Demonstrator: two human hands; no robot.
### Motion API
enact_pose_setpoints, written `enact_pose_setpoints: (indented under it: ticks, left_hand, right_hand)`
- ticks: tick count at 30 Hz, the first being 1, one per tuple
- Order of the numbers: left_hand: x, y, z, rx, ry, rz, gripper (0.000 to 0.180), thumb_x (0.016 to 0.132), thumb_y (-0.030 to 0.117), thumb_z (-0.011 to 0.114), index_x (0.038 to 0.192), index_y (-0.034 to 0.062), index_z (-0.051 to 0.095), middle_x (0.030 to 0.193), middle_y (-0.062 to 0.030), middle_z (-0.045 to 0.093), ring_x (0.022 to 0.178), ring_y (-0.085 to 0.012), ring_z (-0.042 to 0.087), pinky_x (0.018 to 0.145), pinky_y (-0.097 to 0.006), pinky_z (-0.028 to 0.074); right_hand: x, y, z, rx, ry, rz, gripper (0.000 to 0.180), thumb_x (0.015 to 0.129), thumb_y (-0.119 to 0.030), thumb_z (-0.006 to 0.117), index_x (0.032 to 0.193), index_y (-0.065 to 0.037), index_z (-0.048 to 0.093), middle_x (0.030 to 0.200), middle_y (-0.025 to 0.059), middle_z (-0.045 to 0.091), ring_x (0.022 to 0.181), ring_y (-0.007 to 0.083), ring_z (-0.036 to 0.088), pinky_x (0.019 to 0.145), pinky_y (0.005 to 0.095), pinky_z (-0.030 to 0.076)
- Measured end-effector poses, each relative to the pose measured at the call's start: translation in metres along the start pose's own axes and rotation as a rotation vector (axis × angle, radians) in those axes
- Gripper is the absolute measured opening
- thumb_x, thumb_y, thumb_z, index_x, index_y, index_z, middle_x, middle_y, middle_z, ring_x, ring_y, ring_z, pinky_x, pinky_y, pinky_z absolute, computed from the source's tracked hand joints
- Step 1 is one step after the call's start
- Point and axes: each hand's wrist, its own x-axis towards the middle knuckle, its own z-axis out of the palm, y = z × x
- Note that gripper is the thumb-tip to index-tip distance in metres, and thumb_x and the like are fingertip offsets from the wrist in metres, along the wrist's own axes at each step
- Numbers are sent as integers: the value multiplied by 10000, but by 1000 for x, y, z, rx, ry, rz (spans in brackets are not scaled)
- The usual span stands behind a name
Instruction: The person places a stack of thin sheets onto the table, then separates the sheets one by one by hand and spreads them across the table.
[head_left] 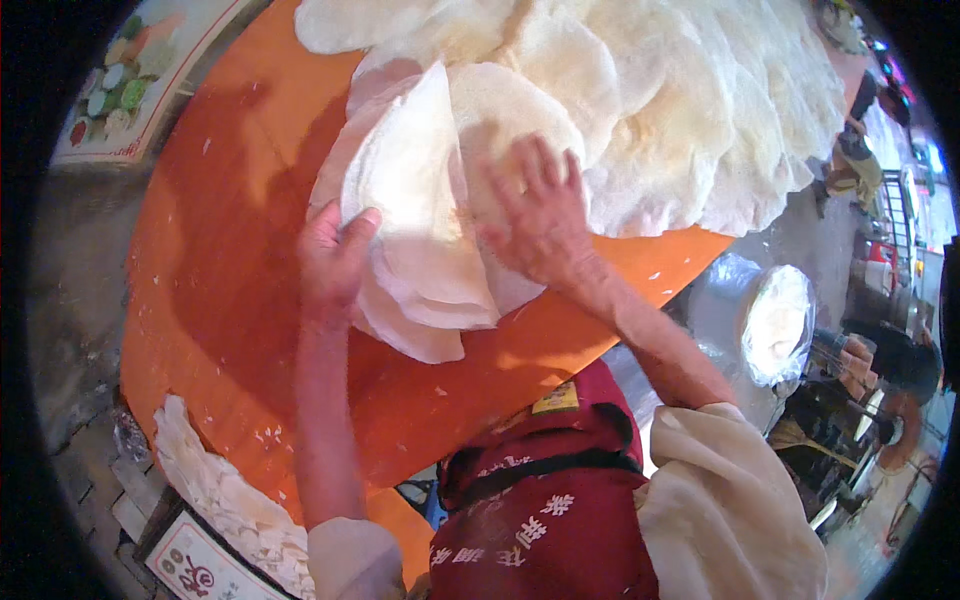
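A stack of thin, pale round flatbreads (515,100) lies on an orange round tabletop, right in front of me. Its left part is a folded flatbread (415,195), doubled over into a half-moon with layered edges. My left hand (338,255) pinches the left edge of this fold, thumb on top and fingers beneath. Just right of the fold, my right hand (540,215) is spread with its palm down over the flatbreads, slightly blurred. More flatbread layers stick out below the fold, toward me.
Many overlapping flatbreads (690,110) cover the far right of the orange table (235,270). Folded pale sheets (225,490) line its near left edge. At the right stands a plastic-wrapped round bundle (775,325). A printed board (135,75) is at upper left; a person (855,165) is in the right background.
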Motion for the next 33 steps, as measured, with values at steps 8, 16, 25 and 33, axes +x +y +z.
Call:
enact_pose_setpoints:
  ticks: [8,16,25,33]
  left_hand:
    - [35,81,-198,870,218,117,240,854,223,636,1040,71,652,946,-36,656,788,-129,592,724,-304,484]
    - [30,280,-155,1023,312,346,252,903,210,575,1072,27,618,891,-1,633,817,-96,577,745,-241,473]
    - [1,139,-16,1102,-163,695,292,830,81,579,1113,11,598,1055,-162,647,914,-234,635,824,-314,498]
    - [-247,153,-133,798,548,421,383,817,136,657,1155,-20,566,996,-133,651,921,-222,638,801,-322,511]
  right_hand:
    - [-21,38,23,56,17,0,702,809,-566,540,1334,-111,436,1421,258,277,1324,429,244,1042,612,181]
    - [-22,32,23,55,-71,28,737,823,-617,461,1364,-119,403,1456,238,239,1356,413,198,1070,599,112]
    - [-26,38,27,-65,-86,16,753,811,-582,509,1398,-132,364,1473,230,213,1372,407,165,1070,607,114]
    - [-37,-19,34,-72,-87,-141,672,769,-390,662,1319,-67,451,1372,251,379,1305,416,308,1051,589,214]
